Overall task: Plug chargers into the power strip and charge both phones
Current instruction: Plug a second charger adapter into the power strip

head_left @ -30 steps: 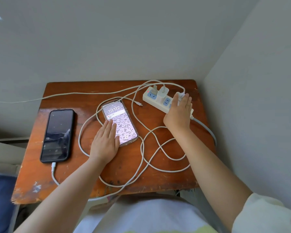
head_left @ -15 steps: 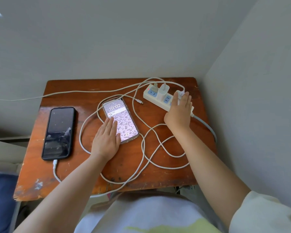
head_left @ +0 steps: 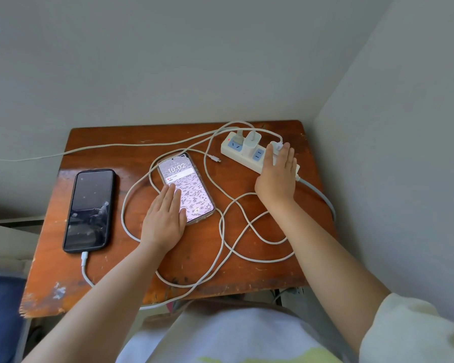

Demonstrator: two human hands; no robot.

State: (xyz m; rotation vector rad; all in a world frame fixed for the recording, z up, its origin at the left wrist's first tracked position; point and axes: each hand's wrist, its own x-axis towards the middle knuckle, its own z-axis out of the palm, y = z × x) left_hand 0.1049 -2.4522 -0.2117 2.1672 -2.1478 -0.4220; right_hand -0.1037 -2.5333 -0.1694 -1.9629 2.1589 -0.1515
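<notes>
While the head view was the only one on offer, it showed enough to judge progress. With the power strip (head_left: 249, 155) at the far right of the bench (head_left: 194, 258) as landmark, one white charger (head_left: 251, 142) stood plugged into it, and a second small plug (head_left: 275, 146) sat just beside that, at the tips of the right hand (head_left: 277, 179), whose fingers (head_left: 286, 158) lay straight and flat over the strip, gripping nothing. Well to the left of the strip, the black phone (head_left: 89, 209) lay dark with a cable (head_left: 84, 260) in its near end. Between it and the strip lay the lit phone (head_left: 185, 187), the left hand (head_left: 163, 218) resting flat on its near corner, fingers straight, holding nothing. A loose connector (head_left: 216, 159) lay just left of the strip, apart from the lit phone. By my judgement the chargers were in and one phone connected; the lit phone remained to be plugged
</notes>
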